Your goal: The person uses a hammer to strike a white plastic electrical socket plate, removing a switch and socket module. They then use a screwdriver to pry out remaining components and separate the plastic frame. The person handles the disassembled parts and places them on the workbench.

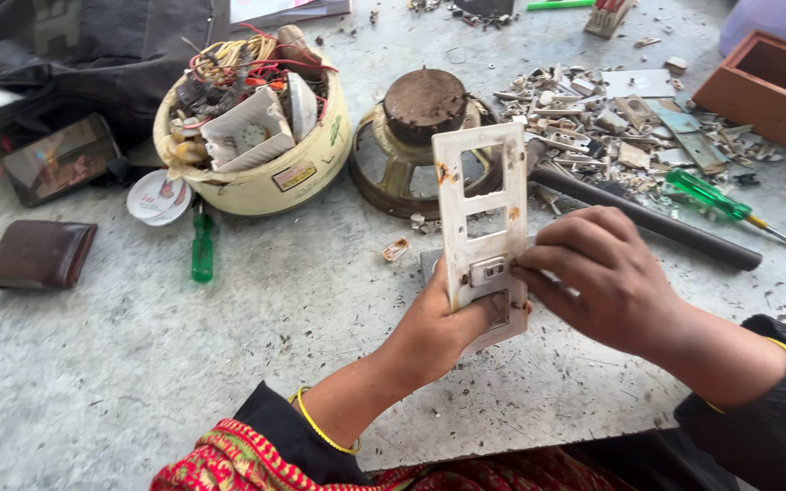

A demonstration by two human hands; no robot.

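Observation:
A dirty white switch plate with rectangular cut-outs stands upright above the grey worktop. My left hand grips its lower end from behind and below. My right hand rests against its right edge, fingertips pinching at a small grey switch module set in the lower opening. Both wrists wear thin yellow bangles, and dark sleeves cover my forearms.
Behind the plate lies an old rusty speaker. A cream bowl full of wires and parts stands at left, with a green screwdriver, a brown wallet and a phone. Broken plastic scraps, another green screwdriver, a black rod and a wooden box lie at right.

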